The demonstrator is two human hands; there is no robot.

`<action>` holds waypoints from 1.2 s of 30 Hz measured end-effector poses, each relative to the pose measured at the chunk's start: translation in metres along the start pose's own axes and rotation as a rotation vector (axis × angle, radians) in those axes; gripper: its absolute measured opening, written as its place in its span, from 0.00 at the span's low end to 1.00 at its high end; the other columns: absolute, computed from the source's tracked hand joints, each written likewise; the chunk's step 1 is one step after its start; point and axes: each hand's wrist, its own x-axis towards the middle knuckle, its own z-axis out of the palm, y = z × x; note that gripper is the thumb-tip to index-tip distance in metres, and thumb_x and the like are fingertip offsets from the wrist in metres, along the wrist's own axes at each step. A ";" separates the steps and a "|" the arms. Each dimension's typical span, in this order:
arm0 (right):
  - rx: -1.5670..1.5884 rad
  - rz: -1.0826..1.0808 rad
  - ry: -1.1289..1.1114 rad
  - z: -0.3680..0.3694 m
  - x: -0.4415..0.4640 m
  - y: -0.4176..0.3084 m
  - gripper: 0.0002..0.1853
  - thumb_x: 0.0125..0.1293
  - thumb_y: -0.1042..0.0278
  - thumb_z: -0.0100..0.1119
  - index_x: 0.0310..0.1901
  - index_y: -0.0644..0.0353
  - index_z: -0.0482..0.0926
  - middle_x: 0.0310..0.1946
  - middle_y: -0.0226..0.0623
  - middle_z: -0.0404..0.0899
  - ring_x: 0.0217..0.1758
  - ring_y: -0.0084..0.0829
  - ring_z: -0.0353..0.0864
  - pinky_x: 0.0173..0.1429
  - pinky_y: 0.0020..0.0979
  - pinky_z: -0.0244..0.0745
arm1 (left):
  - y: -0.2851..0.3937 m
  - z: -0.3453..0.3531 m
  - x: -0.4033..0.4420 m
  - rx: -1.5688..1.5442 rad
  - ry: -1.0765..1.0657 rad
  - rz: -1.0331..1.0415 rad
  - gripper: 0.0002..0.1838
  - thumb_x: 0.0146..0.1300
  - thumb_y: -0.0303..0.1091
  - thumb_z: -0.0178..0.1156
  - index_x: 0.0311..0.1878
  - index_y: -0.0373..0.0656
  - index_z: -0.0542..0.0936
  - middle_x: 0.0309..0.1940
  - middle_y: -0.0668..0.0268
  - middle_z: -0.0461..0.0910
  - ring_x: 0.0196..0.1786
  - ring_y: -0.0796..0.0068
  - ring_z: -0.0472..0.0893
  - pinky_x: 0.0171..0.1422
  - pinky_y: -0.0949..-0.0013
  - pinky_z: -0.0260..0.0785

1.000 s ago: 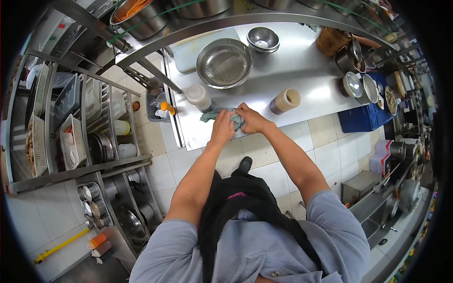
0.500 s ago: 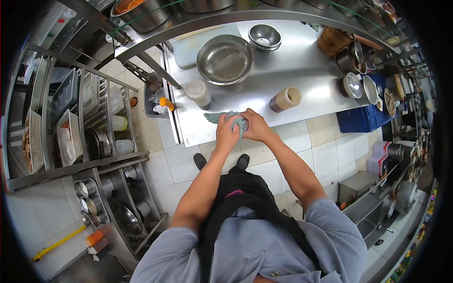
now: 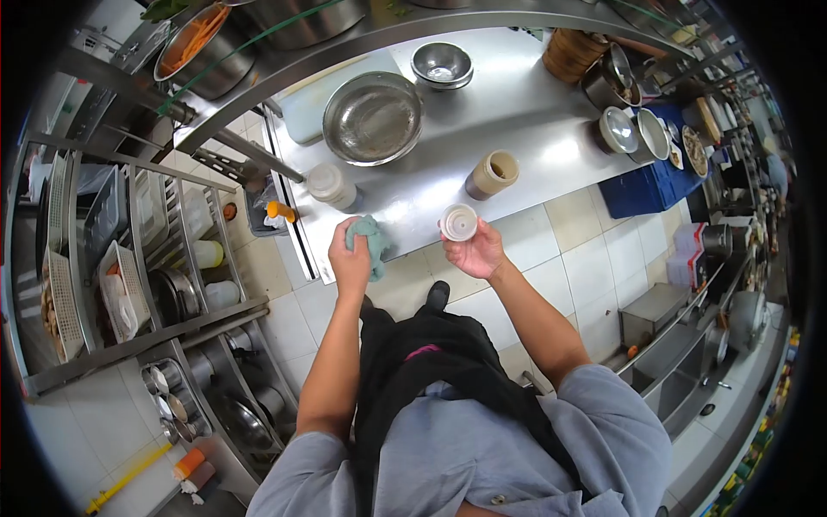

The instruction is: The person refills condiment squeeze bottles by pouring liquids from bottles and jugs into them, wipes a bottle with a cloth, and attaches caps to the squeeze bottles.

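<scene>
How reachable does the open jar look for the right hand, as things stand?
Probably yes. The jar stands close by on the counter, nothing else in between, but the right hand holds a cap, so it may need freeing to grip.

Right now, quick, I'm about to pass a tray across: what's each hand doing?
Left hand: closed on the green cloth.
Right hand: holding the lid, palm up.

Bowls (image 3: 443, 67) right of pan (image 3: 373, 121), a jar (image 3: 493, 175) before bowls (all on table (image 3: 538, 129))
</scene>
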 end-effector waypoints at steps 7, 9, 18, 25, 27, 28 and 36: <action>-1.109 -0.137 0.702 0.008 0.015 -0.002 0.31 0.62 0.56 0.77 0.61 0.61 0.76 0.44 0.34 0.83 0.31 0.20 0.76 0.34 0.25 0.71 | -0.078 0.075 0.014 0.416 -0.118 0.368 0.25 0.62 0.28 0.60 0.65 0.41 0.79 0.66 0.47 0.76 0.70 0.42 0.74 0.75 0.46 0.66; -1.143 -0.273 0.745 0.023 0.029 0.000 0.31 0.60 0.57 0.79 0.60 0.61 0.77 0.46 0.35 0.82 0.35 0.20 0.78 0.37 0.25 0.74 | -0.057 0.118 0.006 0.862 -0.387 0.479 0.29 0.66 0.38 0.62 0.71 0.46 0.74 0.74 0.53 0.72 0.78 0.42 0.65 0.83 0.36 0.51; -1.971 -0.385 0.999 0.003 0.089 0.005 0.41 0.52 0.52 0.79 0.66 0.58 0.74 0.58 0.48 0.76 0.63 0.47 0.81 0.62 0.46 0.79 | -0.087 0.004 -0.040 0.964 -0.432 0.412 0.33 0.69 0.35 0.58 0.78 0.47 0.69 0.80 0.56 0.64 0.81 0.40 0.61 0.86 0.40 0.47; -1.554 -0.562 1.269 -0.010 0.061 0.023 0.47 0.51 0.45 0.85 0.66 0.62 0.72 0.51 0.43 0.81 0.55 0.41 0.84 0.59 0.40 0.79 | -0.095 -0.067 0.010 0.931 -0.536 0.457 0.32 0.69 0.36 0.58 0.76 0.46 0.70 0.79 0.54 0.65 0.79 0.39 0.63 0.84 0.40 0.50; -1.334 -0.564 1.474 0.028 0.031 0.012 0.49 0.47 0.49 0.88 0.66 0.63 0.71 0.56 0.43 0.80 0.52 0.40 0.82 0.60 0.41 0.78 | -0.079 -0.072 0.017 0.892 -0.604 0.470 0.33 0.68 0.37 0.60 0.76 0.46 0.71 0.78 0.54 0.66 0.79 0.41 0.64 0.82 0.40 0.53; -1.342 -0.556 1.478 0.023 0.027 0.007 0.49 0.47 0.49 0.88 0.66 0.63 0.71 0.56 0.43 0.80 0.52 0.40 0.82 0.60 0.41 0.78 | -0.046 -0.072 0.015 0.930 -0.582 0.432 0.33 0.67 0.39 0.62 0.76 0.47 0.71 0.76 0.54 0.69 0.76 0.43 0.67 0.79 0.42 0.56; -1.506 -0.904 1.282 0.045 0.059 -0.038 0.41 0.47 0.57 0.84 0.63 0.56 0.75 0.55 0.41 0.79 0.59 0.47 0.80 0.63 0.45 0.76 | -0.063 -0.134 -0.013 0.693 -0.300 0.482 0.30 0.64 0.33 0.64 0.71 0.47 0.76 0.66 0.56 0.78 0.66 0.52 0.75 0.71 0.47 0.62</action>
